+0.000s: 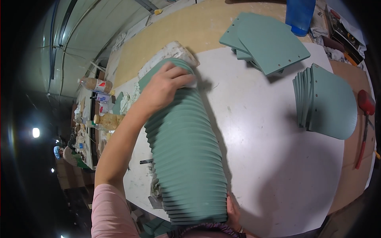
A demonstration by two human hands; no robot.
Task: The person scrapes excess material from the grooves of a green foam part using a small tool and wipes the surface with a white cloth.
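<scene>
A long row of green rounded panels [186, 135] lies overlapped like shingles, running from my body toward the far side of the white table. My left hand [168, 84] is over the far end of the row. Its fingers are closed on a small white wad [191, 82] pressed to the panels; whether it is cloth or paper I cannot tell. Low at the near end, my right hand [233, 212] rests against the right side of the row, its visible fingers stretched out. Behind the far end sits a white, stained block or bundle [158, 53].
More green panels with small holes [274, 41] are piled at the far right, and another fanned group [333, 103] stands nearer. A red-handled mallet [366, 104] lies at the right edge, a blue container [300, 16] behind. Bottles [97, 85] stand at left.
</scene>
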